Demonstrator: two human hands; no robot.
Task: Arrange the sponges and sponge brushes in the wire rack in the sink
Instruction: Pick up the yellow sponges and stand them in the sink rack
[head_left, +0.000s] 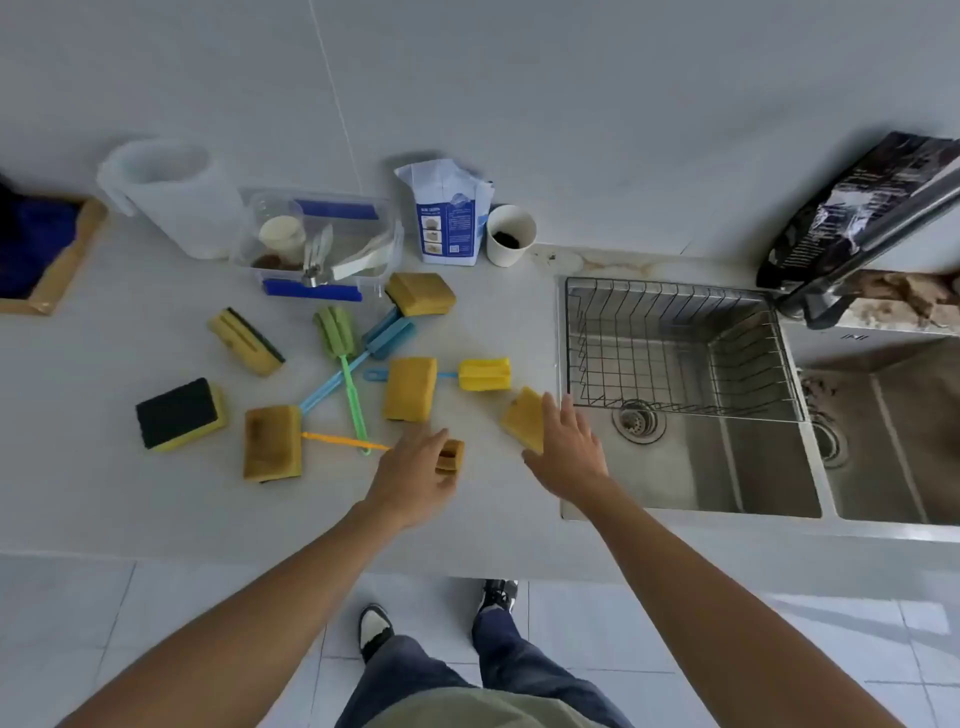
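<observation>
The wire rack (675, 345) sits in the left sink basin (727, 467) with nothing in it. My right hand (566, 449) holds a tilted yellow sponge (523, 417) at the counter's edge beside the sink. Just left of it, my left hand (415, 475) grips the orange sponge brush (451, 456) near its head; its handle runs off to the left. Several yellow sponges (410, 388) lie scattered on the counter, some with a dark scouring side (179, 413). Among them lie a green brush (337, 332), a blue brush (389, 338) and a yellow brush (484, 374).
Along the wall stand a white jug (171, 192), a clear box with blue clips (317, 244), a paper bag (449, 213) and a paper cup (510, 234). The faucet (857, 244) reaches over the sink from the right, by a black bag (852, 197). A second basin (893, 431) lies further right.
</observation>
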